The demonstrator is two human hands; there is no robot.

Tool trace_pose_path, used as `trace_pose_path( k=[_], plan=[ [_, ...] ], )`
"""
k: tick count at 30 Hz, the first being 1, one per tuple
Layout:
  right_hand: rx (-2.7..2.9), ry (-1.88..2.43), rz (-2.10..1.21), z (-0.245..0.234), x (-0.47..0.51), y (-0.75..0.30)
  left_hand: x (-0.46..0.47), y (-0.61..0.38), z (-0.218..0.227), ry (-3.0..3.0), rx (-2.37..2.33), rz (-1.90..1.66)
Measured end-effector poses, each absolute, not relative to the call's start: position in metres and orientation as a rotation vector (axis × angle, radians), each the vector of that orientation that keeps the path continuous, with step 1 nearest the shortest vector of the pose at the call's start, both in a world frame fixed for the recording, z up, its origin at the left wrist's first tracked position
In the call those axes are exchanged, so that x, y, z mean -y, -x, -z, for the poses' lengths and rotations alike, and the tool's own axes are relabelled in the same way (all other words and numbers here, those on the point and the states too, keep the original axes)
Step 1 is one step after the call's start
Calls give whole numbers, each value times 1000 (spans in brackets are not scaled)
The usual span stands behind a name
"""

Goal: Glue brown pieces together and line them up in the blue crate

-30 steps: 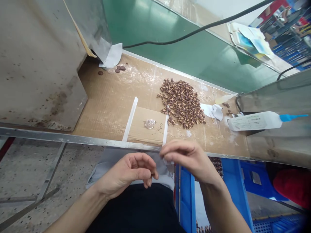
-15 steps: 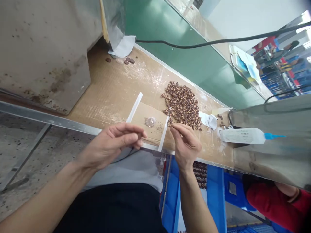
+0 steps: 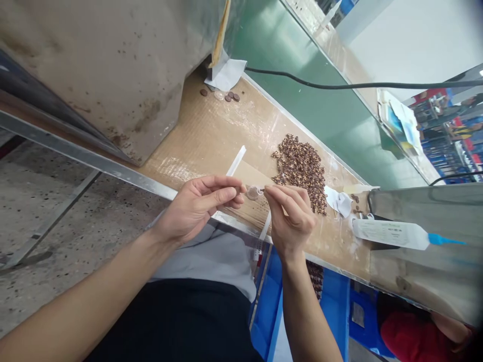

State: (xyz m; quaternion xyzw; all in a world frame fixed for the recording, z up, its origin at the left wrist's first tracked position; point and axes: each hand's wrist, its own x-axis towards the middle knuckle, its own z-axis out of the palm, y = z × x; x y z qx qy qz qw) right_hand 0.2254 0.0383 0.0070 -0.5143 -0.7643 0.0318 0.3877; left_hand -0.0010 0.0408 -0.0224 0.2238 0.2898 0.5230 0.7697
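Observation:
Both of my hands are over the cardboard-covered bench, fingertips facing each other across a small gap. My left hand [image 3: 206, 203] has its thumb and forefinger pressed together; whatever lies between them is too small to make out. On the right, my right hand [image 3: 292, 216] pinches a tiny dark piece, hardly visible at its fingertips. A small clear round dish [image 3: 253, 193] shows in the gap between the hands, on the cardboard. Behind my right hand lies a heap of small brown-and-gold pieces [image 3: 300, 168].
White tape strips [image 3: 236, 160] mark the cardboard. A white bottle with a blue nozzle [image 3: 392, 234] lies at right beside crumpled white paper [image 3: 339, 201]. Brown discs [image 3: 232, 96] sit by a metal housing [image 3: 113, 75]. Blue crates [image 3: 334, 286] stand below; a person in red [image 3: 411, 329] is at lower right.
My right hand has moved from the edge of the heap toward the clear dish. My left hand has closed its pinch and come nearer to the right. The camera view has shifted.

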Motion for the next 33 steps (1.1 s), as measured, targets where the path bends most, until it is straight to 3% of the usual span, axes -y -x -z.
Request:
trace_pose_path(
  k=[33],
  plan=[
    [1937, 1213, 5, -7, -38, -225, -39, 4, 19, -484, -604, -1093]
  ],
)
